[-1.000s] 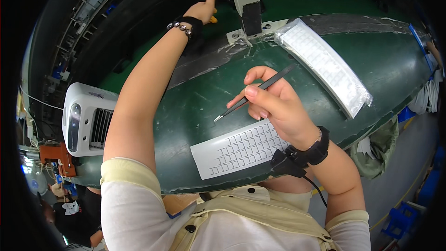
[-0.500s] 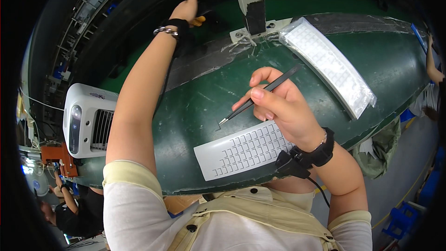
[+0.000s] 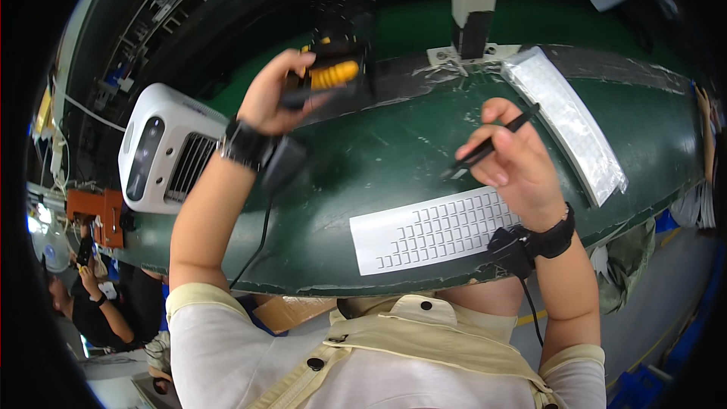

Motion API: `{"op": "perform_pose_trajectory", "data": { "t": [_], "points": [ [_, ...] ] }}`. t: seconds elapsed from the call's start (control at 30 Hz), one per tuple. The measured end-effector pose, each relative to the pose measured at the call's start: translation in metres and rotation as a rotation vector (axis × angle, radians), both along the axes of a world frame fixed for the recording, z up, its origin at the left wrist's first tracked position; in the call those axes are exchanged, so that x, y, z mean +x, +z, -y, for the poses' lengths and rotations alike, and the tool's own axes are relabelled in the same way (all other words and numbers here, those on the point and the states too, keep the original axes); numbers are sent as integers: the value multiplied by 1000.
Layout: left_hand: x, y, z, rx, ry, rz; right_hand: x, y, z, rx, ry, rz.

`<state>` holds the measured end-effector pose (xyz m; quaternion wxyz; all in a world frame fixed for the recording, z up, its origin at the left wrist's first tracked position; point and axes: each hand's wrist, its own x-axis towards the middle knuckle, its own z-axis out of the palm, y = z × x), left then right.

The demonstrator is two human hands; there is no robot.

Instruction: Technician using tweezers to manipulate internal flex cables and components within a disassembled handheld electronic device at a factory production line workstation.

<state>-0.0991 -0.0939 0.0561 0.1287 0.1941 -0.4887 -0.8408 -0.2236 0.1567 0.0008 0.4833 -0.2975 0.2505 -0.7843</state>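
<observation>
At the far left side of the workbench, my left hand [image 3: 274,95] is closed around a dark object with an orange ribbed part [image 3: 335,74]. Motion blur keeps me from telling its exact kind. A pair of black tweezers [image 3: 496,140] sits between the fingers of my right hand [image 3: 522,170], tips pointing down and left. Beneath and left of that hand lies a white sheet [image 3: 371,238] printed with rows of key-shaped outlines. A clear plastic-wrapped stack of white sheets [image 3: 564,129] rests to the right, beyond my right hand.
The green workbench [image 3: 318,204] spans the middle. A white fan-like appliance [image 3: 163,144] stands on its left end. A pale post [image 3: 475,0] is bolted at the far edge. Black cables trail from both wrist bands. Another person [image 3: 113,299] sits at lower left.
My left hand has drawn back nearer from the far side and now holds the dark and orange object. My right hand with the tweezers has lifted away from the bench surface.
</observation>
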Motion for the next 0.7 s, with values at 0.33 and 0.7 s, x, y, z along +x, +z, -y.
{"op": "perform_pose_trajectory", "data": {
  "t": [0.33,0.7],
  "points": [
    [95,-35,-93,199,-250,-291,5,7,16,-277,152,-156],
    [98,-49,-108,45,-161,-158,61,13,31,148,-174,-232]
  ]
}}
